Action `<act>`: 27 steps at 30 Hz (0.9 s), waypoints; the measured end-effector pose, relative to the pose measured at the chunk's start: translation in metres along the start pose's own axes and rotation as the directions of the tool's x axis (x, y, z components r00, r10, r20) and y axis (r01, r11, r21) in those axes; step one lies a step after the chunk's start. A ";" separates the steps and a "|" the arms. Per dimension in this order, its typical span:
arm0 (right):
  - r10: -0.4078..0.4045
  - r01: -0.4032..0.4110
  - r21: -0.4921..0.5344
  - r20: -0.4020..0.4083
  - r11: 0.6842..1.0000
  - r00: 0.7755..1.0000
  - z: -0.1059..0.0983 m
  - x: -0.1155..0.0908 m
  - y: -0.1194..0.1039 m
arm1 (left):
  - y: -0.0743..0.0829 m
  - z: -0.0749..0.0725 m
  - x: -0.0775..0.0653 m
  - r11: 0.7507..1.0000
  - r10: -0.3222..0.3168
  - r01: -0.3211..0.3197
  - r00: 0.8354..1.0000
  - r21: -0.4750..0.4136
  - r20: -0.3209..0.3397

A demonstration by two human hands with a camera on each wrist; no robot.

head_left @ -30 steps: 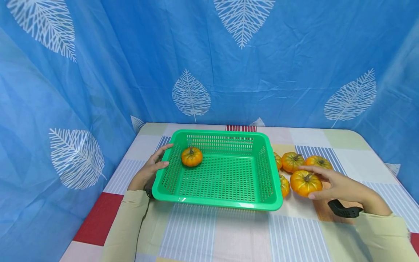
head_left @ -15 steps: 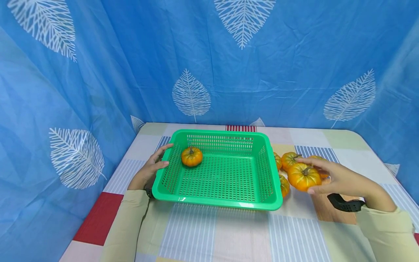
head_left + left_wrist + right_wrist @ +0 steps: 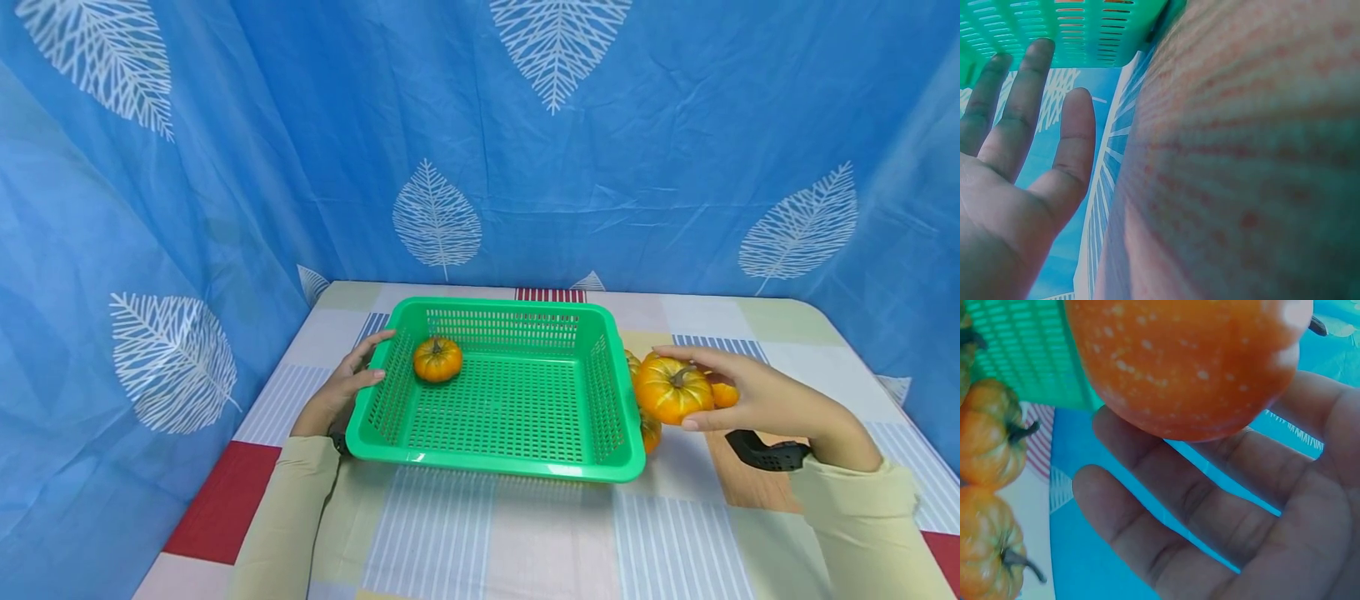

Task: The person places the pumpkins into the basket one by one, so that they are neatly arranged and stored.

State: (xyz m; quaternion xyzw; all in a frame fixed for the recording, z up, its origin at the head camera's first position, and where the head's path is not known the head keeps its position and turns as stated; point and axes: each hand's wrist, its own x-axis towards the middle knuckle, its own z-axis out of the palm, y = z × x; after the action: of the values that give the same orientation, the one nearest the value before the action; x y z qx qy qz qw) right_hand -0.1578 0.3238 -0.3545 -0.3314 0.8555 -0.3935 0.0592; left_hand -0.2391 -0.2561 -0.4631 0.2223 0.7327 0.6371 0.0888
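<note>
Right hand (image 3: 757,396): your thumb and fingers are parted to a pumpkin's width and grip one pumpkin (image 3: 673,392), stem uppermost in the head view. It sits at the right rim (image 3: 626,404) of the basket (image 3: 487,464); whether it touches, cannot tell.

Left hand (image 3: 347,382): fingers extended and spread at the basket's left side, grasping nothing. Contact looks light.

Another pumpkin (image 3: 437,360) lies inside, near the left wall. Loose pumpkins (image 3: 649,432) sit on the table (image 3: 555,533) just beyond the right rim, partly hidden by your grip.

Handling, my judgement: take the weight from the sides and underneath, not by the stem. Give the rim ample clearance; a bump could shove the basket, so use the left palm as a stop. Mind your knuckles near the loose ones, which would probably roll. Release low and gently.
</note>
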 end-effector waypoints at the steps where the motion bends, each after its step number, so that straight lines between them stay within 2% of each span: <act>1: -0.003 0.003 0.001 -0.003 1.000 1.000 0.001 0.002 -0.001 | 0.000 0.000 0.000 1.000 0.000 0.000 1.000 0.003 -0.002; 5: -0.034 0.033 -0.016 -0.009 0.999 0.999 0.004 0.012 -0.005 | -0.001 -0.001 -0.002 1.000 0.008 -0.008 1.000 0.009 -0.003; 12: -0.084 0.084 -0.060 -0.006 0.995 0.996 0.011 0.027 -0.014 | -0.002 -0.002 -0.002 0.998 0.037 -0.035 0.999 -0.053 0.024; 20: -0.007 0.008 -0.075 0.011 0.997 1.000 0.015 0.042 -0.021 | -0.002 -0.002 0.000 0.997 0.048 -0.046 0.998 -0.059 0.036; 27: 0.038 -0.036 -0.063 0.037 0.997 0.999 0.017 0.055 -0.024 | -0.003 -0.002 -0.001 0.993 0.036 -0.032 0.999 -0.110 0.037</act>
State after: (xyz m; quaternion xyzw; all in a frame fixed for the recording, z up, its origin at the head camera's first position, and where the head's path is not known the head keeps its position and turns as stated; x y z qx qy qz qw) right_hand -0.1817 0.2673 -0.3402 -0.3244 0.8720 -0.3593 0.0724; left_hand -0.2396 -0.2585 -0.4657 0.2418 0.6909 0.6734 0.1041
